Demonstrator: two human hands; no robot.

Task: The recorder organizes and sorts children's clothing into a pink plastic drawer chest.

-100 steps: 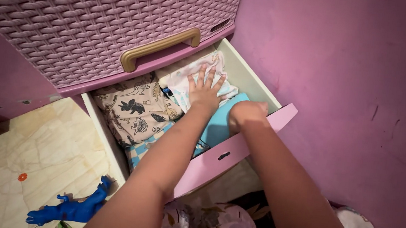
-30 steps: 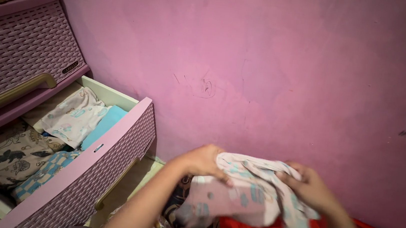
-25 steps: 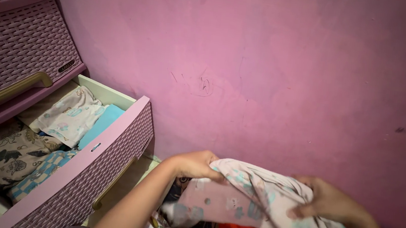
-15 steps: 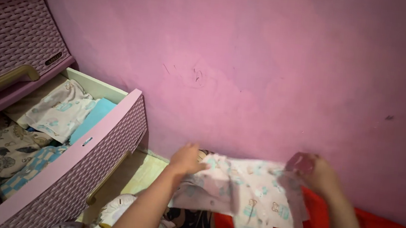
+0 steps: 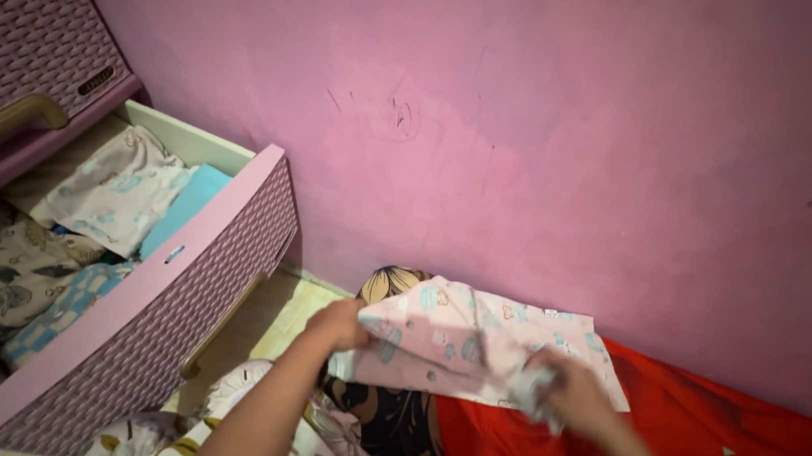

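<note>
— What do the hands hold?
— The left hand [image 5: 341, 324] grips the left edge of a small pink shirt [image 5: 475, 341] with a light blue print. The right hand [image 5: 574, 395] pinches its lower edge. The shirt lies over a red cloth [image 5: 704, 450], near the pink wall [image 5: 588, 126].
— And on the left?
— An open drawer [image 5: 190, 276] with folded clothes [image 5: 118, 193] inside.
</note>
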